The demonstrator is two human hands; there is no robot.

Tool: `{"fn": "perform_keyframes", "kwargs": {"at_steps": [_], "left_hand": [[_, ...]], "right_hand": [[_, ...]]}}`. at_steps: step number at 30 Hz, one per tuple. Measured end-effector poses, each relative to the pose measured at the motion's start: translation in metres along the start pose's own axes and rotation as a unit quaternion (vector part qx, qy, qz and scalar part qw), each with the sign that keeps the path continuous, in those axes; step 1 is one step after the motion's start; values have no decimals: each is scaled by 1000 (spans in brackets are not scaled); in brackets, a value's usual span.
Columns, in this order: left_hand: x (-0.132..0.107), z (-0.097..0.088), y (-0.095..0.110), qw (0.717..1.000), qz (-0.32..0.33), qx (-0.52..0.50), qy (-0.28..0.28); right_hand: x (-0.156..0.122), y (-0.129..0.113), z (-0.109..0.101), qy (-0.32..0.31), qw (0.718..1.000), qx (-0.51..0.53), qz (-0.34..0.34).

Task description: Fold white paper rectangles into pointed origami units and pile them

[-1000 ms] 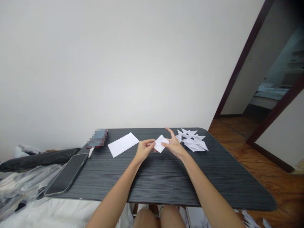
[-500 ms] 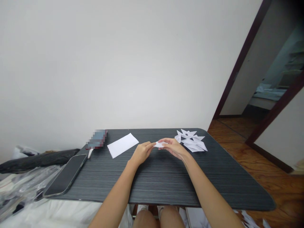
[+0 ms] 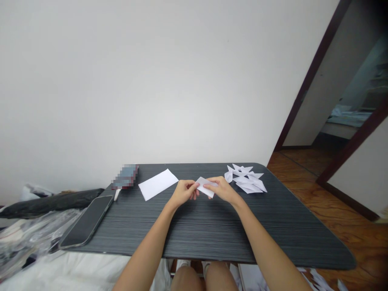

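Observation:
Between my two hands is a small folded piece of white paper, held just above the dark table. My left hand pinches its left corner between thumb and fingers. On the other side, my right hand grips the right part, its thumb lying on top and its fingers underneath. A larger white paper rectangle lies flat to the left of my left hand. Beyond my right hand rests a pile of pointed folded paper pieces.
At the table's left edge lies a dark-screened tablet or phone; behind it is a blurred-out red-edged object. A long black bundle and clear plastic sit further left. White paper pieces lie below the table at right.
The folded paper has turned in my hands, so more of its flat face shows. My right thumb now lies across its top. The view has shifted slightly.

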State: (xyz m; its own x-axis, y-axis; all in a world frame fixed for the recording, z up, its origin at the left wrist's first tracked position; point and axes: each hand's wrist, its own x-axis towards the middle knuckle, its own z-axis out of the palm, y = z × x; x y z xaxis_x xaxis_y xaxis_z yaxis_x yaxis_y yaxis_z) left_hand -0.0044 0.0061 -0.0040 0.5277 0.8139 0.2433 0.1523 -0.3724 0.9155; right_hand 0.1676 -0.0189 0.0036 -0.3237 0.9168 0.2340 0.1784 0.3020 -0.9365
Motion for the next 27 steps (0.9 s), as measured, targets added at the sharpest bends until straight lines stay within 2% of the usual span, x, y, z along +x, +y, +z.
{"fn": "perform_keyframes", "kwargs": {"at_steps": [4, 10, 15, 27], "left_hand": [[4, -1, 0, 985, -65, -161, -19], [1, -3, 5, 962, -93, -257, -13], [0, -5, 7, 956, -99, -275, -21], [0, -4, 4, 974, -92, -204, -33]], "right_hand": [[-1, 0, -2, -24, 998, 60, 18], [-2, -1, -4, -44, 994, 99, 12], [-2, 0, -2, -38, 989, 140, 30], [-2, 2, -1, -40, 988, 144, 26]]}}
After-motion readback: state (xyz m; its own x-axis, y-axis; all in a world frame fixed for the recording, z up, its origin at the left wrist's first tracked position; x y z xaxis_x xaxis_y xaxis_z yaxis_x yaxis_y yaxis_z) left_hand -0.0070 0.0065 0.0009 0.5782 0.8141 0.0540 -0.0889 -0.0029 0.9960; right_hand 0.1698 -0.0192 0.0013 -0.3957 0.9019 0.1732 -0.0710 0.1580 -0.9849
